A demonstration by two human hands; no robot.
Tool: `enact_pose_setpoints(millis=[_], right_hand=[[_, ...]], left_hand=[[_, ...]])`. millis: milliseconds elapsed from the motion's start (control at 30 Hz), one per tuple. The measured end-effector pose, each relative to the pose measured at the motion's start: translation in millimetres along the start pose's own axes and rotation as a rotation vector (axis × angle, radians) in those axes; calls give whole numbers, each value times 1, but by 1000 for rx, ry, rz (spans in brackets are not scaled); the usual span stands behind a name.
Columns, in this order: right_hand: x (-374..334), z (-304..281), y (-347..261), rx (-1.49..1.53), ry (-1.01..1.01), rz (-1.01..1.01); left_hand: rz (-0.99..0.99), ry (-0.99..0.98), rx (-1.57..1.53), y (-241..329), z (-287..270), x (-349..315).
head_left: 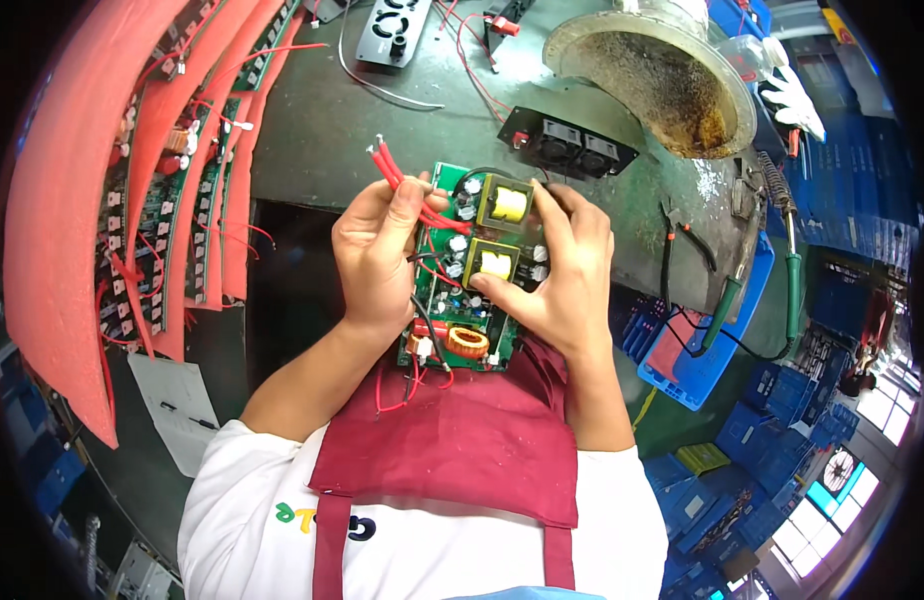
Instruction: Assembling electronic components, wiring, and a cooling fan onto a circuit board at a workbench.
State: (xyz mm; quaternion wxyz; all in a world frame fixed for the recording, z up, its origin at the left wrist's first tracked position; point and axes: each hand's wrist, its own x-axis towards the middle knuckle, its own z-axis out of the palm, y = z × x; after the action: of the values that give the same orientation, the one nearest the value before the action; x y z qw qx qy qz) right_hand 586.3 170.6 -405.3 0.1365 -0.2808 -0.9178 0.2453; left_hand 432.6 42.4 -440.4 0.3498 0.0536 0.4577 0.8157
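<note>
Head view: At the dark green table's (312,130) near edge, a rectangular green circuit board (456,299) sits between both hands, long axis toward the far edge; left hand (374,255) pinches thick red insulated wires (385,166), right hand (572,280) clasps the board's right side.

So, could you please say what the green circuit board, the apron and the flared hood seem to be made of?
Green circuit board: probably resin laminate, judging by its flat, green-coated surface. Apron: matte fabric, given its soft folds. Flared hood: perhaps metal, dull, with a pale rim and brown-stained inside.
</note>
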Motion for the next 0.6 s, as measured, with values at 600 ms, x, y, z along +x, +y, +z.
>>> enact_pose_setpoints(millis=[600], right_hand=[[30, 11, 15, -65, -18, 13]], left_hand=[[-309, -621, 533, 65, -21, 92]])
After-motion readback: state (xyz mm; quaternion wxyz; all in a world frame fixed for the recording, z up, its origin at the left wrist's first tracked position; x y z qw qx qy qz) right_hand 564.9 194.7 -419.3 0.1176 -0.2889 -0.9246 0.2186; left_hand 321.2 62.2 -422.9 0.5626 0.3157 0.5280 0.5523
